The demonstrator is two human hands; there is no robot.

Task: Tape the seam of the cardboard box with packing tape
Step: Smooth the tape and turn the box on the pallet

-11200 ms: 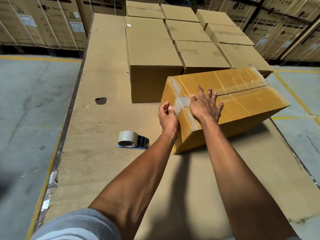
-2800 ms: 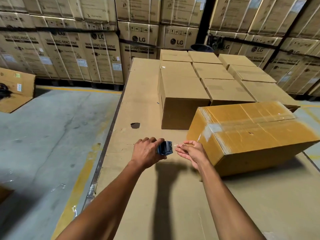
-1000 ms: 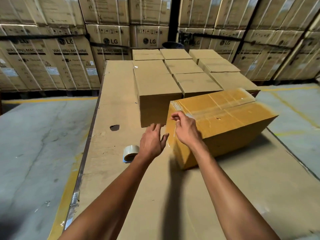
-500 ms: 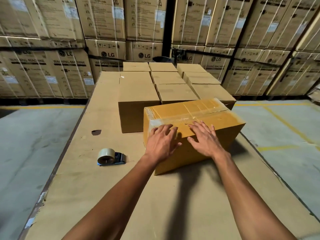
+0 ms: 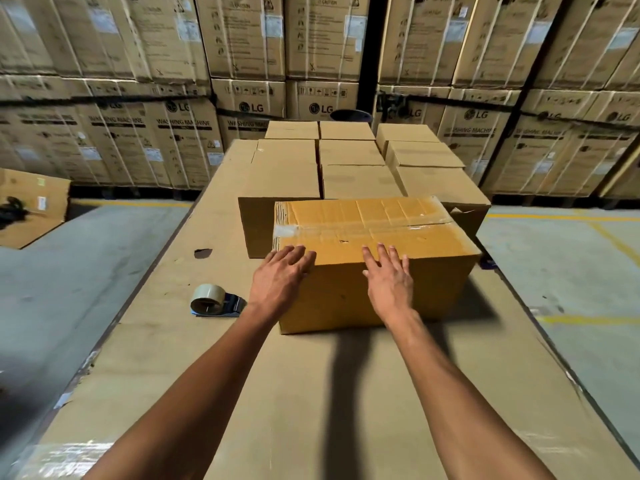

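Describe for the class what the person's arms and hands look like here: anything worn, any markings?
Both forearms are bare, with no sleeves in view. The left hand and right hand wear no gloves; no rings, watch or bands are visible. Fingers are uncovered.

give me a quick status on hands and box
Both hands, left and right, empty on yellow-brown cardboard box. Top seam taped. Clear tape dispenser lying left. Nothing blocking.

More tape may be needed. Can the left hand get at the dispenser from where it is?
Probably yes. The dispenser lies in the open on the table, just left of the left hand, which rests empty on the box corner. Nothing stands between them.
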